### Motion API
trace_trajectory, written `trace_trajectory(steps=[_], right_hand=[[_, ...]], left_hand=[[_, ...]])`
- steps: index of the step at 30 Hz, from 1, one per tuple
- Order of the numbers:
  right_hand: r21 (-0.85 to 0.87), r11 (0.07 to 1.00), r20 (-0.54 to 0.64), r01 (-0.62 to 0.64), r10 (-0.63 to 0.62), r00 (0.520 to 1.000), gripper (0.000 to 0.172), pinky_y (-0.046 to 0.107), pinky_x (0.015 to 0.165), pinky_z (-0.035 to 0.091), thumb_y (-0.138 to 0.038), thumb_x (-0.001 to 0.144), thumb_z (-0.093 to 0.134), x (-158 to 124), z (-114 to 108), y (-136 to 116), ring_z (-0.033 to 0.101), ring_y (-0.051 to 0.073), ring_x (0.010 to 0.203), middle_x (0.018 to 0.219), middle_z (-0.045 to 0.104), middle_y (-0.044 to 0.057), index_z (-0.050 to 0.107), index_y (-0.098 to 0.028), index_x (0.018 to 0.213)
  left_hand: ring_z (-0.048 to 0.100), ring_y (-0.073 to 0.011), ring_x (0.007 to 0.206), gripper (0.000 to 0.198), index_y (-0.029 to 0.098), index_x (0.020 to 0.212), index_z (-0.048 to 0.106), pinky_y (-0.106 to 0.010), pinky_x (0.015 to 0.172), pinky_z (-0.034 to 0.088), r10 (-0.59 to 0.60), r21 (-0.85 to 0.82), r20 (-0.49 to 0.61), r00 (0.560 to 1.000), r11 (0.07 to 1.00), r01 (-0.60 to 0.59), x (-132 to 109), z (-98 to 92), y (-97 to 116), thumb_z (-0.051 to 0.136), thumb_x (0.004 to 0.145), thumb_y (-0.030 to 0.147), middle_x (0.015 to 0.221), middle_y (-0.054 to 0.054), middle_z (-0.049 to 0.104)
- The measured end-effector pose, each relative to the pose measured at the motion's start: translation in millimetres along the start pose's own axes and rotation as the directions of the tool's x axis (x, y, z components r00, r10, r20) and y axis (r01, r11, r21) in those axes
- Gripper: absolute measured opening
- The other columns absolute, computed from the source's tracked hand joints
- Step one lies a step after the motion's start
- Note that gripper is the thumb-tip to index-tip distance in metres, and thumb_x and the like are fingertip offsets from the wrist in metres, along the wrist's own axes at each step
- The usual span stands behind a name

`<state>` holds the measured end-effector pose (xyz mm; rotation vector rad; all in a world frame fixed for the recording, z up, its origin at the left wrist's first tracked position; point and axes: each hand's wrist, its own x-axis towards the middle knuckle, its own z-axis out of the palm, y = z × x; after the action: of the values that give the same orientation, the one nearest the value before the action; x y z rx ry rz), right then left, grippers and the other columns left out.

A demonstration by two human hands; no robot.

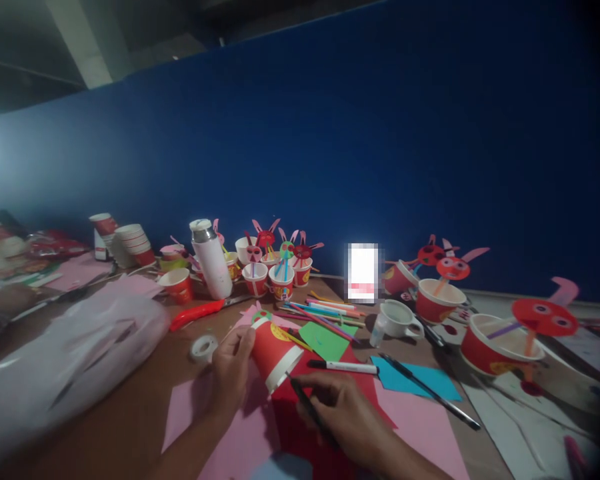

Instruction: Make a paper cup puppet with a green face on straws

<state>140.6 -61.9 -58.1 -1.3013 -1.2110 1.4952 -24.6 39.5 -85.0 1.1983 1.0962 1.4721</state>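
Observation:
My left hand [233, 363] is closed around the side of a red paper cup [273, 352], which it keeps tilted above the paper. The cup's white-banded end faces my right hand [347, 408]. Those fingers grip a slim black pen-like tool [311, 408], whose thin tip is at the white band; whether it touches or pierces the cup I cannot tell. Just behind the cup lies a green-and-red paper rabbit head [261, 316] with pink ears. Red paper [325, 437] and pink paper [193, 407] lie beneath both hands.
A tape roll [203, 348], red cutter [197, 313], coloured sticks [325, 308], green paper [325, 340] and marker [347, 367] surround the hands. Behind stand a white flask [213, 263] and several rabbit cups [255, 280]. A mug [400, 321] is right; a plastic bag [75, 353] left.

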Motion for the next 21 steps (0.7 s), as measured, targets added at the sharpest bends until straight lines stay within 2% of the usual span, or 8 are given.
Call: trace_trajectory(steps=[2, 4, 6, 8, 11, 14, 17, 21], right_hand=[[0.162, 0.986, 0.047, -0.038, 0.031, 0.998, 0.021, 0.016, 0.038, 0.027, -0.030, 0.069, 0.061, 2.8, -2.1, 1.4, 0.040, 0.004, 0.037, 0.051, 0.050, -0.005, 0.064, -0.012, 0.079], [0.274, 0.961, 0.077, -0.038, 0.017, 0.997, 0.027, 0.016, 0.039, 0.027, -0.036, 0.064, 0.068, 4.0, -3.7, 2.2, 0.041, 0.004, 0.038, 0.051, 0.051, -0.004, 0.061, -0.012, 0.073], [0.305, 0.951, 0.084, -0.049, 0.025, 0.996, 0.031, 0.016, 0.039, 0.026, -0.039, 0.062, 0.070, 3.9, -3.5, 2.1, 0.041, 0.004, 0.038, 0.050, 0.051, -0.004, 0.060, -0.012, 0.071], [0.244, 0.967, 0.053, -0.069, 0.057, 0.997, 0.028, 0.016, 0.038, 0.026, -0.037, 0.063, 0.069, 2.8, -1.4, 1.3, 0.040, 0.004, 0.037, 0.049, 0.049, -0.005, 0.063, -0.012, 0.074], [0.042, 0.998, -0.023, -0.041, 0.042, 0.999, 0.023, 0.017, 0.039, 0.027, -0.027, 0.070, 0.059, -0.5, 2.4, -1.1, 0.040, 0.006, 0.040, 0.053, 0.052, -0.004, 0.067, -0.013, 0.086], [-0.265, 0.960, -0.076, 0.088, -0.111, 0.991, 0.029, 0.018, 0.046, 0.034, -0.015, 0.072, 0.050, -6.0, 2.9, -4.7, 0.050, 0.010, 0.051, 0.064, 0.061, -0.001, 0.068, -0.017, 0.094], [-0.587, 0.788, -0.054, 0.186, -0.268, 0.962, 0.030, 0.021, 0.059, 0.040, -0.012, 0.073, 0.049, -11.1, -0.3, -5.4, 0.061, 0.016, 0.070, 0.075, 0.067, 0.001, 0.068, -0.021, 0.095], [-0.830, 0.544, -0.039, 0.124, -0.278, 0.960, 0.042, 0.026, 0.064, 0.042, -0.013, 0.076, 0.047, -12.4, -3.8, 1.4, 0.064, 0.023, 0.081, 0.092, 0.069, 0.007, 0.060, -0.025, 0.114]], left_hand=[[0.053, -0.0154, 0.069, 0.030, 0.015, 0.069, 0.062, -0.023, 0.064, 0.043, 0.004, 0.005, 0.020, 1.000, 1.000, -0.004, -0.2, -0.6, 0.0, 0.064, 0.071, 0.045, 0.071, -0.001, 0.060], [0.050, -0.0141, 0.066, 0.031, 0.015, 0.066, 0.060, -0.022, 0.062, 0.042, 0.005, 0.010, 0.033, 0.999, 1.000, -0.005, -0.9, -0.8, 0.8, 0.062, 0.073, 0.045, 0.068, 0.000, 0.058], [0.048, -0.0132, 0.063, 0.031, 0.016, 0.064, 0.059, -0.021, 0.060, 0.040, 0.000, 0.020, 0.040, 0.999, 1.000, -0.001, -1.9, -0.8, 2.6, 0.062, 0.073, 0.045, 0.066, 0.000, 0.056], [0.047, -0.0127, 0.061, 0.031, 0.016, 0.062, 0.058, -0.021, 0.057, 0.039, -0.006, 0.035, 0.047, 0.999, 0.999, 0.004, -2.8, -0.7, 5.1, 0.063, 0.072, 0.044, 0.063, 0.001, 0.054], [0.046, -0.0132, 0.059, 0.032, 0.016, 0.060, 0.058, -0.021, 0.056, 0.039, -0.010, 0.046, 0.039, 0.999, 0.999, 0.008, -3.7, 0.3, 8.4, 0.065, 0.070, 0.046, 0.062, 0.001, 0.054], [0.046, -0.0132, 0.060, 0.032, 0.016, 0.061, 0.058, -0.021, 0.057, 0.040, -0.013, 0.037, 0.034, 0.999, 0.999, 0.012, -4.3, 2.0, 9.6, 0.064, 0.070, 0.046, 0.062, 0.001, 0.054], [0.046, -0.0127, 0.060, 0.033, 0.016, 0.061, 0.057, -0.021, 0.056, 0.039, -0.028, 0.029, 0.042, 0.999, 0.999, 0.026, -5.3, 3.1, 9.3, 0.064, 0.070, 0.046, 0.063, 0.001, 0.054], [0.048, -0.0127, 0.060, 0.032, 0.016, 0.062, 0.057, -0.021, 0.057, 0.040, -0.034, 0.023, 0.054, 0.998, 0.999, 0.033, -6.3, 2.6, 7.3, 0.063, 0.071, 0.046, 0.063, 0.001, 0.054]])
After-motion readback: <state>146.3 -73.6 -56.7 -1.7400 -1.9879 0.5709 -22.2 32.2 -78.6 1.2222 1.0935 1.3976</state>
